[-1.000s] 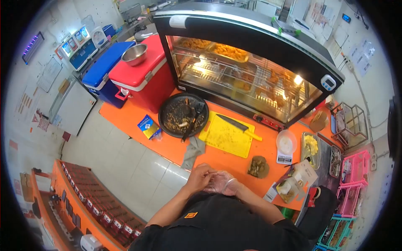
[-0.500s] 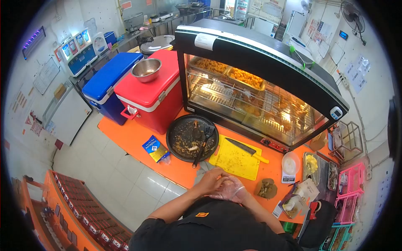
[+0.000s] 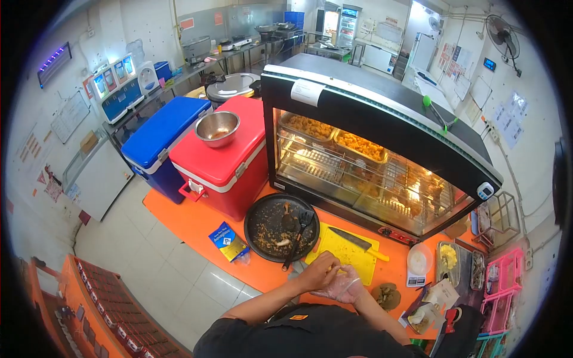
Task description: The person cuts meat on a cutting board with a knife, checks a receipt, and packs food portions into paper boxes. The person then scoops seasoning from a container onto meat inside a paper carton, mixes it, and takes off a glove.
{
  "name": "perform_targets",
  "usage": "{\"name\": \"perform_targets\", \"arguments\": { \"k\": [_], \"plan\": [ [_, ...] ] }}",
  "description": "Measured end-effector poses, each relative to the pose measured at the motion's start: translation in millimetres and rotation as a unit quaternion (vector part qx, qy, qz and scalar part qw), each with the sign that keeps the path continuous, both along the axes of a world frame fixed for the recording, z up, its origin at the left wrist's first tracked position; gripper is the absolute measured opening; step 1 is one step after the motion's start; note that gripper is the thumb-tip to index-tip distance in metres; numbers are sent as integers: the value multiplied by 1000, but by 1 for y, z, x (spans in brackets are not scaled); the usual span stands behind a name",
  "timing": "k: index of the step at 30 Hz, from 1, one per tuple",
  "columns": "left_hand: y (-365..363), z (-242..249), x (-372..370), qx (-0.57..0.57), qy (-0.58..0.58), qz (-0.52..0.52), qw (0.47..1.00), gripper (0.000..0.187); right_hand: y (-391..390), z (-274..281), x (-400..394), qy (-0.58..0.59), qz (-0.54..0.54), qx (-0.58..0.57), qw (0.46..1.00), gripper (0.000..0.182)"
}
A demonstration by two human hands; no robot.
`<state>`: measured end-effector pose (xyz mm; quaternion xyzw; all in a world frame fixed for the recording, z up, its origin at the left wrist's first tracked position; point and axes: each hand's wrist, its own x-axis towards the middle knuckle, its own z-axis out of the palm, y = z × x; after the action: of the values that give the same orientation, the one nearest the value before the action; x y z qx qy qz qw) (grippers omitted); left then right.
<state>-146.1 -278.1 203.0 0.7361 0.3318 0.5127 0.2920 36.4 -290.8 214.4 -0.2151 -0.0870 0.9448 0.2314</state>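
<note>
Near the table's front edge, my left hand (image 3: 321, 271) is bare, its fingers closed in a pinch on the clear plastic glove (image 3: 335, 290) that covers my right hand (image 3: 348, 285). My right hand lies beneath it, fingers apparently extended inside the glove, partly hidden. Just beyond both hands is a yellow cutting board (image 3: 327, 240) with crumbs and a yellow-handled knife (image 3: 353, 240). To its left, a round black tray (image 3: 258, 216) holds crumbs, food bits and a black spatula (image 3: 298, 236). A blue and yellow packet (image 3: 228, 241) lies left of the tray.
A lit glass food warmer (image 3: 370, 149) fills the table's back. Red (image 3: 221, 161) and blue (image 3: 164, 128) coolers stand left; a metal bowl (image 3: 218, 129) sits on the red one. At right are a scale (image 3: 416, 280) with a tub, a brown paper-like container (image 3: 386, 296) and pink baskets (image 3: 501, 274).
The camera view has shifted, so the scene sits slightly lower and further right. My left hand still pinches the glove on my right hand, and both remain close together.
</note>
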Motion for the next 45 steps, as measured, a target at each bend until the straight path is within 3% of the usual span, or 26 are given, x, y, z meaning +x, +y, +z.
{"name": "perform_targets", "arguments": {
  "k": [3, 6, 9, 11, 13, 15, 17, 19, 22, 25, 28, 31, 34, 38, 40, 45],
  "plan": [
    [9, -5, 3, 11, 14, -6, 1000, 12, 7, -8, 2, 26, -9, 23, 999, 80],
    [20, -6, -3, 42, 40, 26, 998, 11, 10, -6, 1, -22, -13, 41, 999, 72],
    [28, 8, -11, 51, 47, 38, 997, 11, 12, -1, 4, 42, -8, -8, 999, 66],
    [25, 30, -17, 20, 35, 16, 999, 9, 16, 8, 4, -62, -71, 124, 988, 63],
    [24, 27, -17, -13, 27, 23, 999, 10, 23, -23, -2, -171, -167, 174, 955, 64],
    [19, 26, -9, -92, -16, 31, 995, 10, 31, -36, 0, -380, -206, 357, 828, 59],
    [12, 34, -10, -170, -41, 24, 984, 9, 29, 7, -6, -396, -217, 411, 792, 58],
    [13, 33, -12, -204, -34, 9, 978, 9, 34, 5, -5, -324, -244, 410, 817, 57],
    [12, 37, -12, -217, -133, -24, 967, 10, 29, 30, -8, -312, -239, 421, 817, 58],
    [3, 47, -16, -307, -161, -50, 937, 11, 27, 31, -6, -295, -220, 436, 821, 59],
    [1, 48, -17, -314, -185, -77, 928, 8, 26, 30, -5, -274, -210, 435, 831, 60],
    [-1, 43, -18, -244, -122, -70, 960, 2, 25, 29, -2, -274, -187, 459, 824, 59],
    [-2, 45, -7, -218, -181, -57, 957, 1, 23, 28, -2, -272, -173, 469, 823, 57],
    [-1, 43, -7, -219, -167, -59, 959, 4, 22, 36, -3, -277, -149, 453, 834, 56],
    [-2, 43, -11, -217, -127, -65, 966, 5, 26, 39, 6, -269, -22, 454, 849, 57],
    [-9, 46, -11, -212, -43, -41, 976, 5, 26, 33, 27, -236, 50, 358, 902, 58]
  ]
}}
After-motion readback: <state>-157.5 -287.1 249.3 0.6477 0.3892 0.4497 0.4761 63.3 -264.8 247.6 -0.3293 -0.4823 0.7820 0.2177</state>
